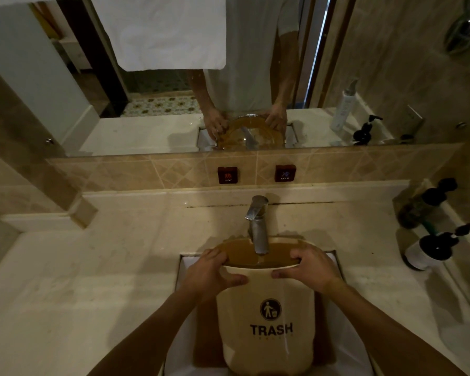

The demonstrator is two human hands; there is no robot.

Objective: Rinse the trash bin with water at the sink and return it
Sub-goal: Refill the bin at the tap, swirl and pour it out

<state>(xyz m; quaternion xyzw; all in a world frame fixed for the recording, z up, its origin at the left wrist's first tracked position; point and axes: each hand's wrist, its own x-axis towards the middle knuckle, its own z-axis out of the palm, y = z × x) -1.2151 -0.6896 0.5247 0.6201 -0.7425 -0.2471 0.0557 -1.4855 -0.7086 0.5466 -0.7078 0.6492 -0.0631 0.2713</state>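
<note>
Bin under the tap

Left hand (210, 270) and right hand (310, 267) each grip the bin (266, 316) rim, fingers curled, bin between them.

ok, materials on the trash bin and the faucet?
Trash bin: looks like beige plastic, smooth semi-matte wall with printed black logo and thin moulded rim. Faucet: likely metal, brushed or chromed silver with dull highlights. Neither is certain from look alone.

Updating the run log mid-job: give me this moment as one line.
phase: filling | trash bin: upright in sink, under faucet | left hand, right hand: grip rim | water: near brim
</note>
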